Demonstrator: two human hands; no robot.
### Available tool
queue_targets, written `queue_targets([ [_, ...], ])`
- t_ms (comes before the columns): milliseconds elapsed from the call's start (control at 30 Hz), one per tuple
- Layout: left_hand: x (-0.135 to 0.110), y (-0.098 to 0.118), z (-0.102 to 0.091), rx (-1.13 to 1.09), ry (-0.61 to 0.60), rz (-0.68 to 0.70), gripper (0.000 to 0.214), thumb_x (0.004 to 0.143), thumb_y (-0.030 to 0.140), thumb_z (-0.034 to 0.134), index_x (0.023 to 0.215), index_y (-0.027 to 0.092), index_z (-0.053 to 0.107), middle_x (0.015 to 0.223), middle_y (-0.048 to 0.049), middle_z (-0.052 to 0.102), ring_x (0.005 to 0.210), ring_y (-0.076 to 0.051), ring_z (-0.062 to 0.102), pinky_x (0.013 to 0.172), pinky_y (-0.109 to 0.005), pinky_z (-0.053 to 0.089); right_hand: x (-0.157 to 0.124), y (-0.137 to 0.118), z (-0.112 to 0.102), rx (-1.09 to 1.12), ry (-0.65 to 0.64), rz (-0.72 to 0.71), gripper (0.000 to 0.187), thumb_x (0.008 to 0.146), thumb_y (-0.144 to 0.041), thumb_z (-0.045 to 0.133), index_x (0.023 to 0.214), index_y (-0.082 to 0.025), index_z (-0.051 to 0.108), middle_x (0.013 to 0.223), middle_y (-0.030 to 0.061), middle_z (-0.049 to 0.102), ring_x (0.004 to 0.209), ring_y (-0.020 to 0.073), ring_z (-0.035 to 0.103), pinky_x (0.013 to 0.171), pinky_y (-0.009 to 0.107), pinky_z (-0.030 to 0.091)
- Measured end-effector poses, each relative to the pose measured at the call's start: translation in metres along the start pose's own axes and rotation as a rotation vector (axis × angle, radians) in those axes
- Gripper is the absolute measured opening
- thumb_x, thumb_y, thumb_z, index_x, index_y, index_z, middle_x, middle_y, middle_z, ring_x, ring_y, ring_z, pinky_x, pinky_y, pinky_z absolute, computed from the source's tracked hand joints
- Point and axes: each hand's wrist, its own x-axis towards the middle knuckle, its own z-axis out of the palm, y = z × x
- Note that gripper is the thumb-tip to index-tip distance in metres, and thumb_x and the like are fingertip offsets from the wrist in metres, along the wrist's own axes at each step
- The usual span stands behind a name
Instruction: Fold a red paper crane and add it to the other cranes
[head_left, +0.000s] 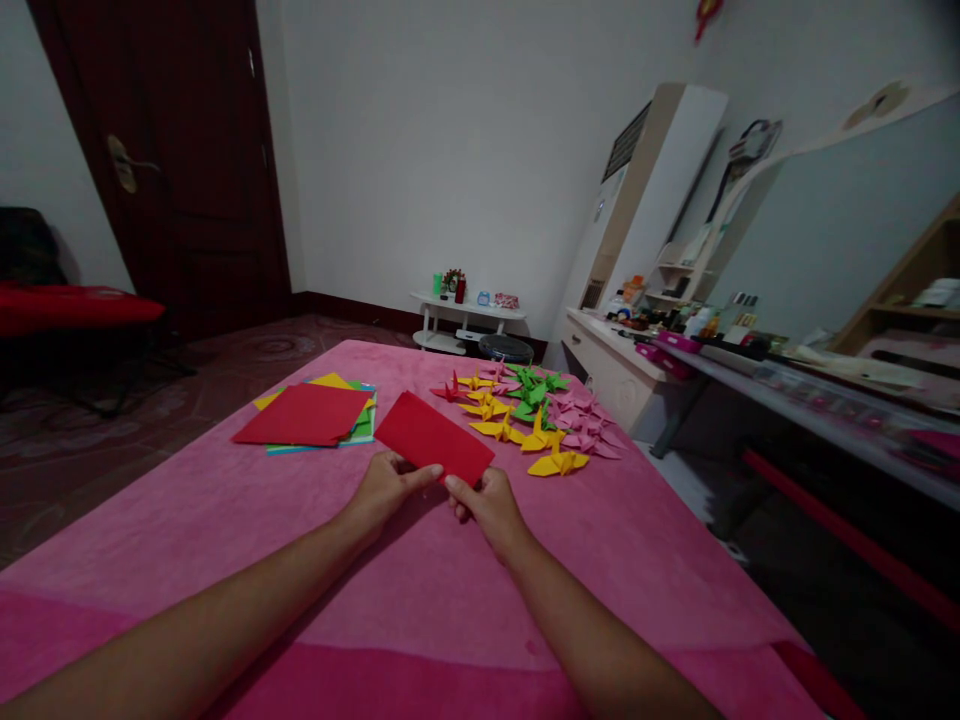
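Between my two hands is a red sheet of paper [435, 436], folded into a rectangle and tilted above the pink cloth. My left hand [388, 484] pinches its near edge, thumb on top. At the near right corner my right hand [484, 500] grips it in the same way, with the fingers partly hidden underneath. To the left lies a stack of coloured paper [304, 415], red on top with yellow, green and blue edges showing. Folded paper cranes stand to the right: yellow cranes [559, 462], green cranes [531, 388], pink cranes [589, 425] and a red crane [448, 388].
The pink cloth [420, 600] covers the surface under my hands. Beyond it stand a small white table [469, 308] with little items and a dark round stool [506, 348]. Along the right runs a cluttered dressing table [622, 355]. A red-covered seat [75, 308] is at far left.
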Motion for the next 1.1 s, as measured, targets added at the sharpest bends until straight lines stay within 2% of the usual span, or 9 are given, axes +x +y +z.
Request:
queue_targets([
  [167, 0.000, 0.000, 0.000, -0.015, -0.012, 0.021, 0.024, 0.063, 0.032, 0.074, 0.072, 0.010, 0.069, 0.068, -0.0061, 0.069, 0.056, -0.013, 0.055, 0.053, -0.023, 0.039, 0.000, 0.002, 0.000, 0.003, 0.004, -0.002, 0.032, 0.074, -0.043, 0.061, 0.066, -0.012, 0.059, 0.052, 0.0001, 0.056, 0.041, 0.0070, 0.046, 0.041, 0.018, 0.036],
  [533, 0.000, -0.001, 0.000, 0.060, 0.023, 0.031, 0.025, 0.061, 0.034, 0.074, 0.061, 0.011, 0.066, 0.054, -0.0042, 0.063, 0.048, -0.012, 0.050, 0.049, -0.023, 0.036, -0.001, -0.006, 0.002, 0.017, 0.008, 0.042, 0.033, 0.071, -0.044, 0.064, 0.065, -0.012, 0.059, 0.052, 0.0000, 0.056, 0.041, 0.0073, 0.046, 0.041, 0.019, 0.038],
  [733, -0.001, -0.001, 0.000, 0.019, 0.017, 0.029, 0.028, 0.059, 0.035, 0.075, 0.072, 0.011, 0.069, 0.069, -0.0071, 0.069, 0.054, -0.015, 0.055, 0.051, -0.023, 0.037, -0.002, -0.009, 0.003, 0.030, 0.010, 0.015, 0.030, 0.071, -0.042, 0.063, 0.065, -0.012, 0.058, 0.051, -0.0013, 0.054, 0.040, 0.0067, 0.045, 0.040, 0.018, 0.037],
  [900, -0.004, 0.002, 0.002, 0.046, 0.044, 0.016, 0.026, 0.058, 0.035, 0.076, 0.061, 0.012, 0.066, 0.055, -0.0033, 0.064, 0.047, -0.012, 0.050, 0.049, -0.023, 0.036, -0.003, -0.011, 0.002, 0.015, -0.002, -0.016, 0.032, 0.072, -0.042, 0.062, 0.063, -0.012, 0.058, 0.052, -0.0010, 0.055, 0.041, 0.0067, 0.046, 0.042, 0.019, 0.038],
  [1100, -0.005, 0.003, 0.002, 0.027, 0.069, 0.011, 0.028, 0.058, 0.036, 0.076, 0.064, 0.011, 0.065, 0.056, -0.0028, 0.063, 0.047, -0.012, 0.049, 0.048, -0.023, 0.035, -0.005, -0.014, 0.002, 0.078, 0.027, 0.000, 0.031, 0.067, -0.041, 0.066, 0.073, -0.012, 0.058, 0.056, -0.0018, 0.055, 0.042, 0.0064, 0.045, 0.040, 0.018, 0.036],
])
